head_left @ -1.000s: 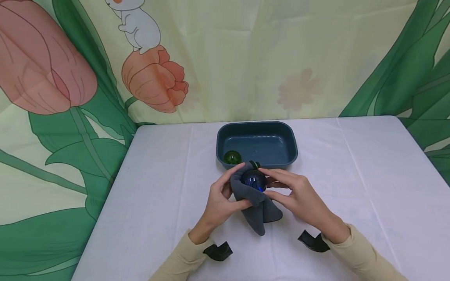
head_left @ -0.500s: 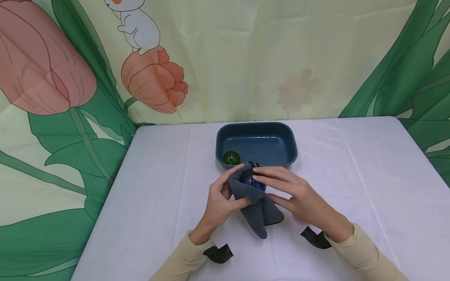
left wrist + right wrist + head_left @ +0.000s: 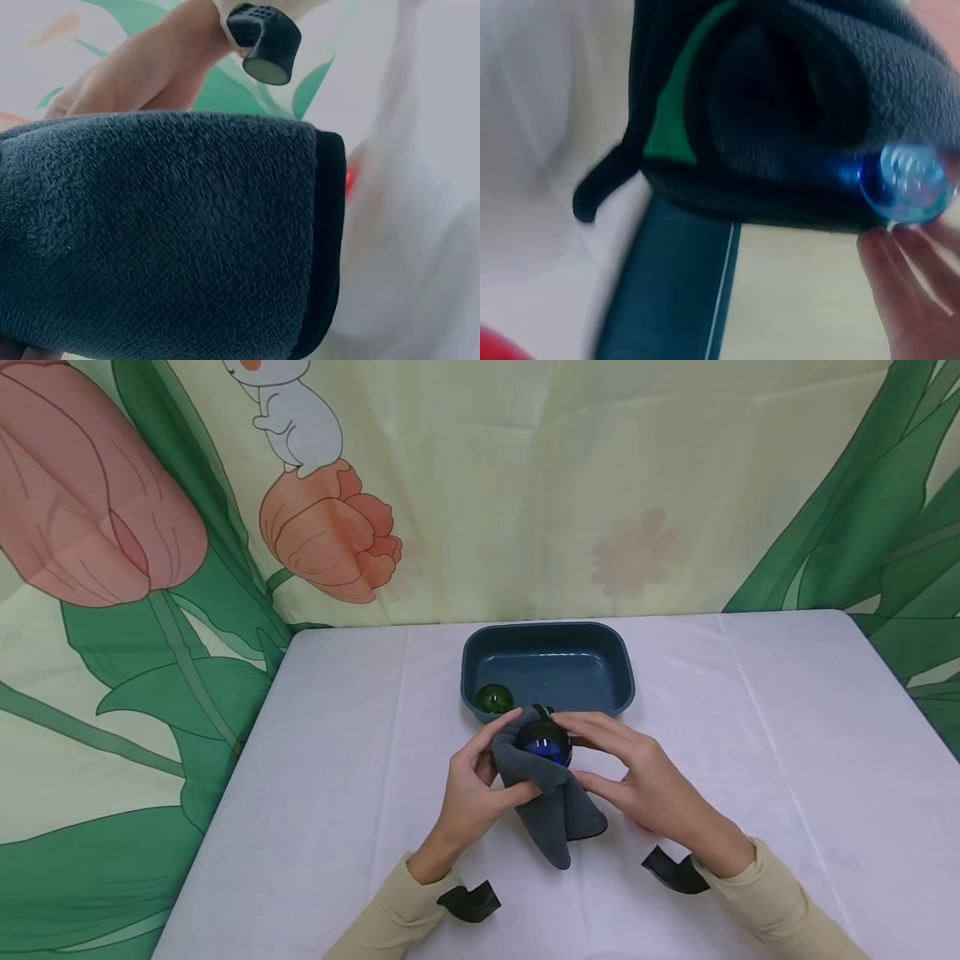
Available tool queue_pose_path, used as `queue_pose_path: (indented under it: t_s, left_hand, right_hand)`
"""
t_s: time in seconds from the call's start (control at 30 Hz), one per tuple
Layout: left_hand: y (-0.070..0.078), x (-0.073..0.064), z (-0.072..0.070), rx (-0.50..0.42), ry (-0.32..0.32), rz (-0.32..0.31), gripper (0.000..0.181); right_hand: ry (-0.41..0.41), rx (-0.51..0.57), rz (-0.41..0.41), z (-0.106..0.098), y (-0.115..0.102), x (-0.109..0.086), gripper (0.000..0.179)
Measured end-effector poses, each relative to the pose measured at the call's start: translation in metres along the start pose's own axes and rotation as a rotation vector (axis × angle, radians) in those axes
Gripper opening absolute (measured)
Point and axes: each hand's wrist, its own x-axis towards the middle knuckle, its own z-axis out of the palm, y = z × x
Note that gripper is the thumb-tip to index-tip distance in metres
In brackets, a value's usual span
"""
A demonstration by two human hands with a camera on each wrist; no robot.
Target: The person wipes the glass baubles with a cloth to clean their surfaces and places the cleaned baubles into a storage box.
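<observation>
A shiny dark-blue glass ball (image 3: 545, 740) sits in the folds of a grey fleecy cloth (image 3: 553, 818), in front of the tray. My left hand (image 3: 474, 793) grips the cloth around the ball from the left, thumb on the near fold. From the right, my right hand (image 3: 651, 781) holds the ball's exposed side between fingers and thumb. In the right wrist view, fingertips touch the blue ball (image 3: 906, 184) under the cloth's dark-edged loop (image 3: 780, 135). The cloth (image 3: 165, 232) hides most of the left hand's work in the left wrist view.
A dark-blue rectangular tray (image 3: 577, 672) stands behind the hands, with a green glass ball (image 3: 494, 697) in its near left corner. White cloth covers the table (image 3: 345, 760). A printed curtain (image 3: 480, 502) hangs behind. A red thing (image 3: 499, 346) is cut off in the right wrist view.
The right fingers cross over the ball half a second ago, then draw back to its right side. More of the ball shows now. The left hand stays nearly in place.
</observation>
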Motion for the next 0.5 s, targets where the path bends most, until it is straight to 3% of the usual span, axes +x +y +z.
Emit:
queue_pose_path:
  t_s: [0.13,0.27,0.5]
  left_hand:
    - [-0.0017,0.0006,0.0,0.001,0.0,0.012,0.072]
    - [-0.0038,0.0012,0.0014,-0.014,-0.012,0.024,0.072]
    - [-0.0019,0.0017,0.0021,-0.006,-0.02,0.02,0.073]
  right_hand:
    - [-0.03,-0.087,-0.118,-0.0027,0.0003,0.0023,0.086]
    - [-0.056,-0.17,-0.173,-0.0039,0.0,0.0051,0.088]
    - [-0.036,-0.209,-0.135,-0.0018,0.0005,0.0059,0.087]
